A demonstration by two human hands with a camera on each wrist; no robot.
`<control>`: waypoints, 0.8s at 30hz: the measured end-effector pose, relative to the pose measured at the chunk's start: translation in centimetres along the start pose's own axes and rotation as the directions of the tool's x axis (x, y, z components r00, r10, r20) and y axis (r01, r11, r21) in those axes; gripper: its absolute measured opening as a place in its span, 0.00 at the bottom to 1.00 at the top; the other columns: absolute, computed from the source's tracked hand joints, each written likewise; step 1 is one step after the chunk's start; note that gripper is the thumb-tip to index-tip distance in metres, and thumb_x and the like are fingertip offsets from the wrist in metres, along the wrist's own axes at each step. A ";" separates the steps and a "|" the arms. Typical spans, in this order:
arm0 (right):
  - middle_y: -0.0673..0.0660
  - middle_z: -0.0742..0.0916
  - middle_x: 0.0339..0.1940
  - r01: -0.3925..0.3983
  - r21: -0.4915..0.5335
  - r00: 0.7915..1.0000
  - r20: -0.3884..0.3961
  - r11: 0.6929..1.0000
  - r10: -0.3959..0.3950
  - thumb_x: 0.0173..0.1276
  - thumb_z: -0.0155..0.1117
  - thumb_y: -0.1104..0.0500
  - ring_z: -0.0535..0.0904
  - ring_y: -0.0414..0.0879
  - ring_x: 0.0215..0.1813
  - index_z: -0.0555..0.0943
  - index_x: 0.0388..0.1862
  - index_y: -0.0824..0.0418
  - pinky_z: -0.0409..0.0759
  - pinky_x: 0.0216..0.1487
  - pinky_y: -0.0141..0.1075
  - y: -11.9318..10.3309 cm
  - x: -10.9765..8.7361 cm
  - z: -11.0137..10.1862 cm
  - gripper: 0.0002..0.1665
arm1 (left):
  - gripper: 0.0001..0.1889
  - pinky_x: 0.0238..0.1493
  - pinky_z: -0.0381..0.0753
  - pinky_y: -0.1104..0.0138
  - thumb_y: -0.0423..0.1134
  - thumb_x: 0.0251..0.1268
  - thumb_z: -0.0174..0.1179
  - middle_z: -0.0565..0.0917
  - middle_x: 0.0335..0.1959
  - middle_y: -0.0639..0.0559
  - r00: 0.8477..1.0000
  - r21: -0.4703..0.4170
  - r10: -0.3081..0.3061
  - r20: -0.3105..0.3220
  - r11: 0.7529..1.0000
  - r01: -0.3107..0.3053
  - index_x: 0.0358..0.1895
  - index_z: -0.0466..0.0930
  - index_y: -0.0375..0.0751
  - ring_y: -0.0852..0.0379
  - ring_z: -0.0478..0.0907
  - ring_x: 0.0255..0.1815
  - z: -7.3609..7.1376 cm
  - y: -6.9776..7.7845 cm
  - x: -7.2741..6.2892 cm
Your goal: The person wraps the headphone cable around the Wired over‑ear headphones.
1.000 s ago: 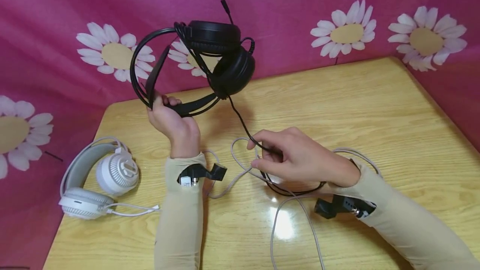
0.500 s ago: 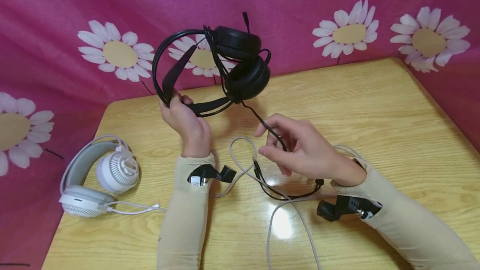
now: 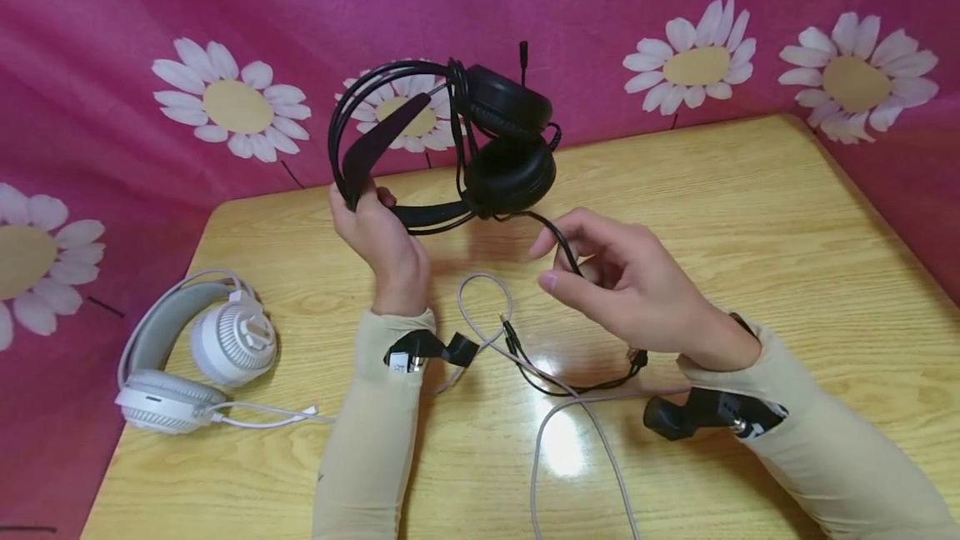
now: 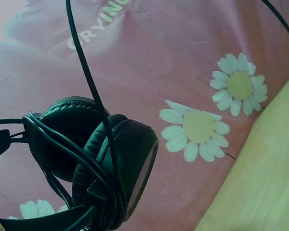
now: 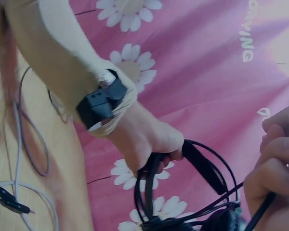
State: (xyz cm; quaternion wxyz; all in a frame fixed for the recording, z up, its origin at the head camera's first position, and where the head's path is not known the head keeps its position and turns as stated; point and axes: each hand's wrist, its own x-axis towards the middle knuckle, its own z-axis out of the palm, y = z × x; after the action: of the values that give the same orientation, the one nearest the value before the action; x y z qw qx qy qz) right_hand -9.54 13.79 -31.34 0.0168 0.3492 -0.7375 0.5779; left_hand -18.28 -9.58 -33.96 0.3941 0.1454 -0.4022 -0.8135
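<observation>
My left hand (image 3: 382,244) grips a black headset (image 3: 513,177) by its headband, up above the far part of the table. Its two ear cups point right, and a thin microphone boom (image 3: 523,65) sticks up behind them. Loops of black cable (image 4: 77,149) are wound over the headband side and the cups, seen close in the left wrist view. From the lower cup the cable runs to my right hand (image 3: 630,277), where curled fingers hold it. The cable's split plug end (image 3: 513,340) lies on the table below that hand.
A white headset (image 3: 236,344) lies at the table's left side. Its pale cord (image 3: 540,448) loops over the middle of the wooden table (image 3: 765,232) and crosses the black plug leads. A pink cloth with daisies (image 3: 693,65) hangs behind.
My left hand has moved right with the black headset, which has dropped a little and turned. My right hand has shifted slightly up and right, still holding the cable.
</observation>
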 end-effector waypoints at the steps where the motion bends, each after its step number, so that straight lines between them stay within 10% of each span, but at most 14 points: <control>1: 0.48 0.75 0.23 0.008 0.002 1.000 -0.007 1.000 -0.008 0.68 0.66 0.72 0.62 0.39 0.16 0.81 0.51 0.61 0.61 0.15 0.34 -0.1 -0.1 -0.1 0.15 | 0.15 0.39 0.65 0.72 0.21 0.72 0.45 0.69 0.27 0.56 1.000 0.006 0.001 0.004 1.000 -0.001 0.35 0.77 0.44 0.60 0.66 0.28 0.0 -0.1 0.0; 13: 0.47 0.76 0.22 0.062 -0.020 0.997 -0.036 0.998 -0.063 0.65 0.66 0.76 0.67 0.38 0.19 0.81 0.49 0.67 0.64 0.18 0.33 -1.5 -0.5 -1.4 0.15 | 0.13 0.39 0.65 0.71 0.24 0.74 0.47 0.70 0.29 0.57 0.996 0.065 -0.041 0.083 0.997 0.036 0.34 0.75 0.45 0.59 0.66 0.30 0.3 -0.1 -0.6; 24: 0.50 0.79 0.23 0.219 0.211 0.970 -0.154 0.953 -0.189 0.61 0.62 0.82 0.67 0.39 0.21 0.83 0.49 0.72 0.60 0.18 0.32 -1.3 -1.1 -2.3 0.19 | 0.13 0.37 0.65 0.70 0.23 0.73 0.48 0.69 0.25 0.57 0.981 0.120 0.029 0.190 0.991 -0.053 0.36 0.75 0.46 0.60 0.65 0.29 0.3 -0.3 -1.1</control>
State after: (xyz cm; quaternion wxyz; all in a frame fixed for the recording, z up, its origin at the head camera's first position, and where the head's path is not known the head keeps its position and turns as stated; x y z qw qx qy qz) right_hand -8.87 16.17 -29.96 0.0854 0.3841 -0.6240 0.6752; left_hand -17.84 -8.46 -34.08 0.3612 0.0840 -0.4905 -0.7886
